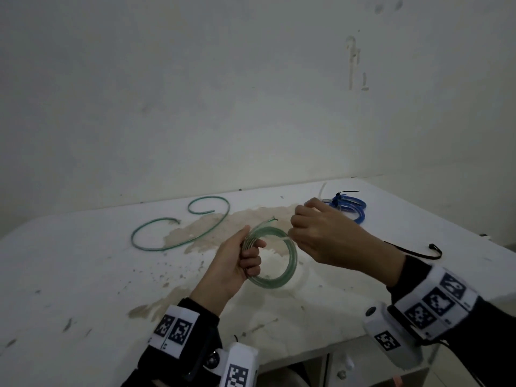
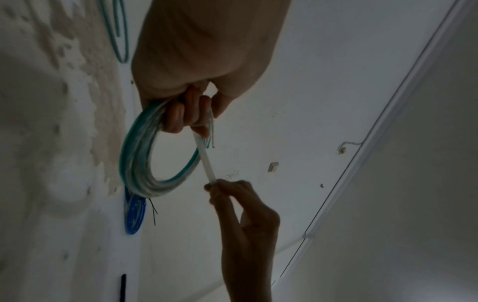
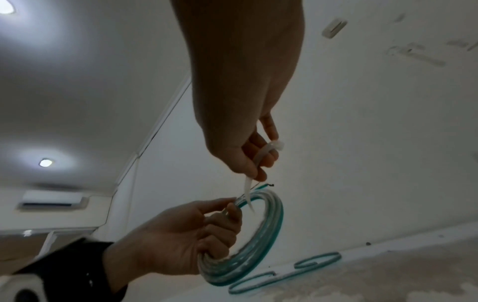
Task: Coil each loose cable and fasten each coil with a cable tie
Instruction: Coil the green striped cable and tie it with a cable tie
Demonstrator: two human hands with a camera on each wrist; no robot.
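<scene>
My left hand (image 1: 245, 258) grips a coil of clear-green cable (image 1: 282, 277) held upright above the table; its fingers curl round the coil's left side (image 2: 134, 155). My right hand (image 1: 315, 236) pinches a white cable tie (image 2: 207, 163) whose pointed tip (image 3: 249, 202) reaches into the coil's opening near the left fingers (image 3: 232, 212). The tie's head (image 3: 275, 146) sticks out past the right fingers. A loose green cable (image 1: 178, 227) lies in an S-shape at the table's far left. A blue coil (image 1: 351, 208) with a black tie around it lies at the far right.
A black cable tie (image 1: 418, 254) lies on the white table (image 1: 83, 275) by the right edge. The tabletop is stained brown in the middle. A white wall (image 1: 251, 93) stands right behind the table.
</scene>
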